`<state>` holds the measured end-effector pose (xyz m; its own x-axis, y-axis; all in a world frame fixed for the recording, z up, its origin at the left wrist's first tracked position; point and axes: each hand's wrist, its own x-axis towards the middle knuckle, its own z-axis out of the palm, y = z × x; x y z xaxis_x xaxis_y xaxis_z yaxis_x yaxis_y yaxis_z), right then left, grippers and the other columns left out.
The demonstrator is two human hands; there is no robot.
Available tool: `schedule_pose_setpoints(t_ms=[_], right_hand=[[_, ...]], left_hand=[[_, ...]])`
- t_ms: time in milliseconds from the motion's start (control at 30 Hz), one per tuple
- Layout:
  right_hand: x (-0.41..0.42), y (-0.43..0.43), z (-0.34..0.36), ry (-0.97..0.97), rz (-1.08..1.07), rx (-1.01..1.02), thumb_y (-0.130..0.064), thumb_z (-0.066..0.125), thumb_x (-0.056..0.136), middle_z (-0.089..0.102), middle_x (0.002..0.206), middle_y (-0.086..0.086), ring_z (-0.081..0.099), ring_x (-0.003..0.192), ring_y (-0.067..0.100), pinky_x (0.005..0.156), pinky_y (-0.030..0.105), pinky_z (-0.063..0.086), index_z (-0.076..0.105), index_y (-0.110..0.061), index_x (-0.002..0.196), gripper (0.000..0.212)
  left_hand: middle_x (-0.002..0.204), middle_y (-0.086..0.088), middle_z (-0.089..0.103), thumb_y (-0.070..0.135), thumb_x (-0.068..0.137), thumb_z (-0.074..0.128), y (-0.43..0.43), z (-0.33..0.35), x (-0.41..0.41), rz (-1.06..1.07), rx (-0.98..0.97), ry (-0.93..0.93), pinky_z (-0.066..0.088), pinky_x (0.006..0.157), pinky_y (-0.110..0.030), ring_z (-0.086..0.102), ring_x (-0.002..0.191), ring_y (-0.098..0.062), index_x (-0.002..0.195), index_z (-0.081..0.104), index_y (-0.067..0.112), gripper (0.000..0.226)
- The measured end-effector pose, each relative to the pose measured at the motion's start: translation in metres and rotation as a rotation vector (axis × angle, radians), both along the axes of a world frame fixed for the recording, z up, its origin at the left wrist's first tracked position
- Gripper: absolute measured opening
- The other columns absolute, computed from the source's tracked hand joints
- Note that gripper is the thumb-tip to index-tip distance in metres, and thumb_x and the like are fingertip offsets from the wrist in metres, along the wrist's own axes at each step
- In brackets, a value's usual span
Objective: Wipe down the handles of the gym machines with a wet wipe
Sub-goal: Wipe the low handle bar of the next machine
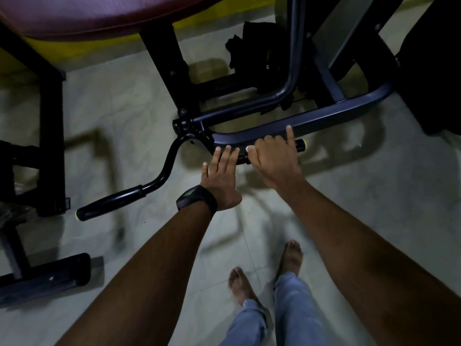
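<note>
A black curved bar on the gym machine ends in two padded handles with yellow-green caps. My right hand (273,162) curls over the right handle (300,145), index finger pointing up, and a bit of white wet wipe (249,149) shows under its fingers. My left hand (220,176), with a black watch on the wrist, lies flat with straight fingers touching the bar just left of the right hand. The left handle (112,202) hangs free lower left.
The machine's dark blue frame tube (324,121) runs just behind the hands. A maroon padded seat (99,16) is at top left, black bench legs (50,121) at left. My bare feet (290,255) stand on a pale tiled floor (374,208).
</note>
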<state>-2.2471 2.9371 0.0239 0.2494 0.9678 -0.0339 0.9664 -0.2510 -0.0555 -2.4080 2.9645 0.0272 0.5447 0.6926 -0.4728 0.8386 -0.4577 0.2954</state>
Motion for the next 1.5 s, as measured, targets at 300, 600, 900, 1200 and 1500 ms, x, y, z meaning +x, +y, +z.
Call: schedule_pose_setpoints(t_ms=[300,600,900,1200,1500], right_hand=[[0.004,0.002,-0.003,0.008,-0.017,-0.009,-0.04,0.026,0.104,0.068,0.095,0.008,0.061,0.096,0.027,0.118,0.051,0.024,0.067,-0.014,0.096,0.049],[0.001,0.0,-0.012,-0.05,-0.018,0.064,-0.039,0.026,0.105,0.066,0.092,0.007,0.061,0.095,0.028,0.12,0.052,0.019,0.065,-0.016,0.093,0.046],[-0.014,-0.042,-0.05,-0.042,-0.023,0.353,-0.04,0.032,0.108,0.038,0.155,0.016,0.024,0.15,0.033,0.121,0.053,0.018,0.042,-0.011,0.149,0.051],[-0.012,-0.052,-0.051,-0.051,-0.048,0.301,-0.05,0.031,0.106,0.023,0.162,0.018,0.013,0.153,0.034,0.121,0.057,0.015,0.03,-0.009,0.155,0.064],[0.004,-0.007,-0.012,-0.054,-0.096,0.167,-0.05,0.028,0.104,0.068,0.095,0.012,0.061,0.101,0.031,0.121,0.055,0.013,0.068,-0.011,0.095,0.057]], left_hand=[[0.165,0.003,-0.022,0.025,0.078,0.072,-0.001,-0.001,0.001,-0.004,0.017,0.011,-0.006,0.121,-0.05,-0.024,0.151,-0.023,0.157,-0.017,0.023,0.119],[0.164,0.003,-0.024,0.023,0.078,0.07,0.0,0.0,0.001,-0.007,0.004,0.019,-0.007,0.12,-0.05,-0.026,0.15,-0.022,0.157,-0.018,0.024,0.118],[0.165,0.003,-0.022,0.024,0.077,0.072,0.0,-0.001,0.0,-0.005,0.028,-0.005,-0.004,0.121,-0.052,-0.025,0.15,-0.022,0.157,-0.016,0.023,0.119],[0.165,0.002,-0.022,0.025,0.078,0.073,0.001,-0.001,0.001,-0.012,0.029,0.011,-0.005,0.121,-0.05,-0.024,0.15,-0.023,0.157,-0.017,0.023,0.12],[0.165,0.002,-0.021,0.027,0.077,0.073,0.001,-0.001,0.001,-0.013,0.032,0.018,-0.004,0.121,-0.051,-0.025,0.15,-0.023,0.157,-0.016,0.023,0.12]])
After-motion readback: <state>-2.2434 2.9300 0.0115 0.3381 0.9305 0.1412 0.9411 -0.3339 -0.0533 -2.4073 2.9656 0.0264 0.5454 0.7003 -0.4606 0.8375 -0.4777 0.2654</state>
